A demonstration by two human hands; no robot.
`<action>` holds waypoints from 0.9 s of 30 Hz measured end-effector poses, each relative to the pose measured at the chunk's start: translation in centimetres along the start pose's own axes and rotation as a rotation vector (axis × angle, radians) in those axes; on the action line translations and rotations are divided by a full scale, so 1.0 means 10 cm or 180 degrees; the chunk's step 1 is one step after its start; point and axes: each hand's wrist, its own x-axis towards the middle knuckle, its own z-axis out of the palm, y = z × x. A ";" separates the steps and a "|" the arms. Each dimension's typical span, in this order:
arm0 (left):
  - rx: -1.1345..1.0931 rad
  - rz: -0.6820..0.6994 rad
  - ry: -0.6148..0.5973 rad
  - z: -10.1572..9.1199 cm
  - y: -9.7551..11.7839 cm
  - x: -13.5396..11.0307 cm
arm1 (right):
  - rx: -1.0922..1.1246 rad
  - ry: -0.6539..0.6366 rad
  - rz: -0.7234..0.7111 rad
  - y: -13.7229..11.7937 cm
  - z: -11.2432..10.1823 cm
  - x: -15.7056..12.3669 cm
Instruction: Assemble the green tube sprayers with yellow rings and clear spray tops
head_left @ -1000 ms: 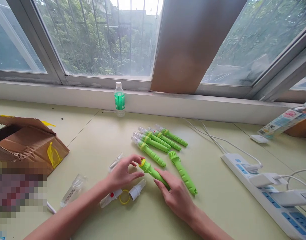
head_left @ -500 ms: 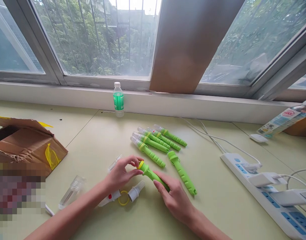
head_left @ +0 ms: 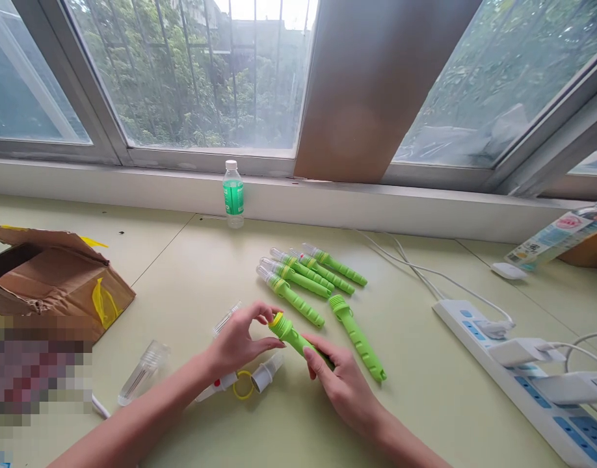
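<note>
My right hand (head_left: 344,377) is closed round a green plastic handle (head_left: 294,338) with a threaded head. A yellow ring (head_left: 278,320) sits on the head's end. The fingertips of my left hand (head_left: 242,335) touch this ring from above, while its thumb stands apart below the head. Another green handle (head_left: 357,338), without a cap, lies to the right. Beyond my hands lie several green handles (head_left: 301,303) with clear caps. Below my left hand are a white collar piece (head_left: 263,377), a thin yellow ring (head_left: 242,385) and a white piece with a red dot (head_left: 218,385).
A clear plastic tube (head_left: 145,374) lies left of my forearm, and another clear piece (head_left: 225,318) is partly behind my left hand. An open cardboard box (head_left: 74,276) stands left. A bottle (head_left: 234,198) stands by the sill. A power strip (head_left: 467,335) with cables lies right.
My left thumb has moved off the handle's head and the fingers have opened, showing more of the yellow ring. My right hand keeps its hold. The view has shifted slightly.
</note>
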 end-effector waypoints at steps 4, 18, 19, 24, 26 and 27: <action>0.0072 -0.0008 0.0105 0.01 0.01 -0.02 | 0.0275 -0.0097 0.0205 0.00 0.01 -0.01; 0.0305 0.0054 0.0045 0.01 -0.02 0.00 | 0.0778 -0.0223 0.0533 0.04 0.01 0.01; 0.0304 0.0054 0.0036 0.01 -0.02 0.00 | 0.0790 -0.0225 0.0547 0.04 0.01 0.01; 0.0218 0.0024 0.0156 0.01 0.02 -0.01 | 0.0924 -0.0256 0.0595 0.04 0.02 0.01; 0.0191 0.0024 0.0205 0.02 0.03 -0.02 | 0.1061 -0.0268 0.0642 0.03 0.02 0.01; 0.0184 0.0043 0.0244 0.03 0.03 -0.03 | 0.1125 -0.0280 0.0667 0.03 0.02 0.01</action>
